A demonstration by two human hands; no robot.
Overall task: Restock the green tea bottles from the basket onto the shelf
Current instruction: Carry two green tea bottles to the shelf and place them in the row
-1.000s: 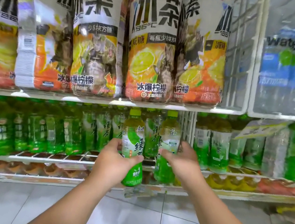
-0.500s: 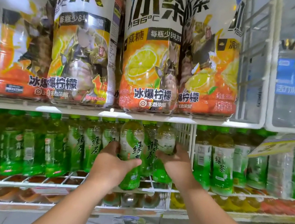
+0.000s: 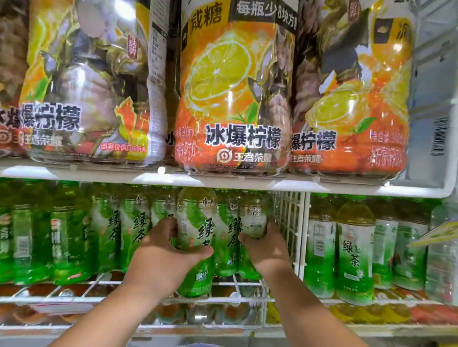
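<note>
Green tea bottles stand in rows on the wire shelf point(image 3: 234, 292), and two of them are in the person's hands at its front edge. The left bottle point(image 3: 196, 228) stands nearly upright, long axis vertical with the cap end up under the white shelf point(image 3: 221, 176) above and leaning slightly away from the camera; its base sits at the front wire. It is clear plastic with yellowish tea at the shoulder, a white and green label with black brush characters running down it, and a bright green lower band. The left hand point(image 3: 167, 257) grips it around the middle, thumb across the front of the label and fingers curled round the far side. The right bottle point(image 3: 252, 223) is also upright, just beside the white grid divider point(image 3: 288, 214), its label turned so that small print faces out. The right hand point(image 3: 267, 252) holds it from the right side, fingers wrapped behind it and mostly hidden. One more bottle of the same kind stands between the two held ones. Darker green bottles point(image 3: 27, 232) fill the shelf to the left, and more tea bottles point(image 3: 355, 256) stand past the divider. Large lemon tea packs point(image 3: 234, 82) sit on the white shelf overhead. Orange-capped bottles point(image 3: 228, 311) lie on the tier beneath
</note>
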